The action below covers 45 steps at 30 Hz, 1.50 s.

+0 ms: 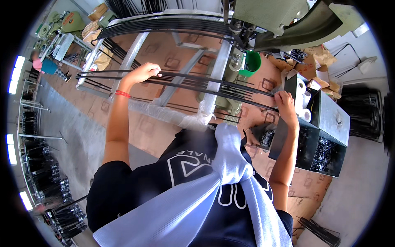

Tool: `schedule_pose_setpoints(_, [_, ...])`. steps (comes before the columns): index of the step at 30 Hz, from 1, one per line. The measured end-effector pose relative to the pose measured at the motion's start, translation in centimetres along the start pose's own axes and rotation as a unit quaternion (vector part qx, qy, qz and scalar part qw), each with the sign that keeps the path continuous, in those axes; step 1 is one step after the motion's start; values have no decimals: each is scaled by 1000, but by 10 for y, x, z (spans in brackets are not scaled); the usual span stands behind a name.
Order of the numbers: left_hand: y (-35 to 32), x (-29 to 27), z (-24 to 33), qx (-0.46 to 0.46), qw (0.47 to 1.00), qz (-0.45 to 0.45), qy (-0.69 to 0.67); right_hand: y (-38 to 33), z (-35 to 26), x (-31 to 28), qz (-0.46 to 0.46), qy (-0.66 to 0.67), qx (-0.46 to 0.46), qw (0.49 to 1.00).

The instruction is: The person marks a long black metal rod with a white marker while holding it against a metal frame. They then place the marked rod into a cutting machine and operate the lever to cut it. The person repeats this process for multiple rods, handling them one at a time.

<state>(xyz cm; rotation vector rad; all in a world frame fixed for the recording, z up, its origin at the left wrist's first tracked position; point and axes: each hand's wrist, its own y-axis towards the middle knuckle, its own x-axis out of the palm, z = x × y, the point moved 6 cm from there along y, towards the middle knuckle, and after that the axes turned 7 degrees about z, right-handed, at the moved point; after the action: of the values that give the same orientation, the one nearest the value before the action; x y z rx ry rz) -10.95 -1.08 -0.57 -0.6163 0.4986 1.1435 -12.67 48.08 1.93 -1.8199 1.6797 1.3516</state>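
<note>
A small manufacturing workshop. Upper right of the frame: a green industrial machine [267,16] with a heavy cast body stands over a metal-frame bench [214,70] loaded with bundles of long black rods [193,84]. Right of centre: a grey metal bin [329,119] holds small dark metal parts, with opened cardboard boxes [317,61] and a green bucket [252,62] behind it. Left edge: racks [45,173] stacked with more black rod assemblies line a bare concrete floor [78,136]. Upper left: a second person [43,65] sits beside further green machines [68,22].
</note>
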Motion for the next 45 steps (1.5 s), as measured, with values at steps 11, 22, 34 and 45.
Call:
schedule_pose_setpoints(11, [59, -17, 40, 115, 936, 256, 211, 53, 19, -24, 107, -97, -69, 987])
schedule_pose_setpoints(22, [84, -25, 38, 98, 933, 268, 221, 75, 33, -25, 135, -105, -70, 983])
schedule_pose_setpoints(34, [88, -26, 33, 109, 931, 270, 220, 75, 36, -25, 124, -103, -65, 985])
schedule_pose_setpoints(45, [88, -22, 29, 104, 929, 270, 229, 72, 42, -18, 109, -95, -70, 987])
